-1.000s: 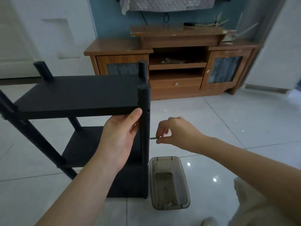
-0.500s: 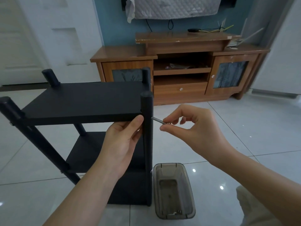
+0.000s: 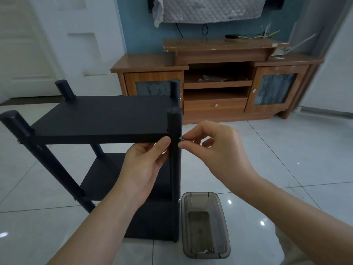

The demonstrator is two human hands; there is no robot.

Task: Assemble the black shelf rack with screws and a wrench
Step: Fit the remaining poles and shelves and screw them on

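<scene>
We're working on a glossy tiled floor (image 3: 286,169), with a wooden TV cabinet (image 3: 215,104) at 12 o'clock. The black shelf rack (image 3: 133,222) is standing at 9 o'clock of centre. Our left hand (image 3: 145,165) is gripping the top shelf (image 3: 103,115) where it meets the near post (image 3: 174,178). Our right hand (image 3: 219,150) is pinching a screw (image 3: 181,139) at the post's 3 o'clock side.

Risks we're expecting:
- the screw going in crooked if the holes aren't lining up
- the shelf dropping if the left grip is slackening
- the screw slipping and skittering across the tile

The plastic box (image 3: 223,217) at 6 o'clock is holding small hardware. We're not seeing a wrench, or any readable writing or brands.
</scene>
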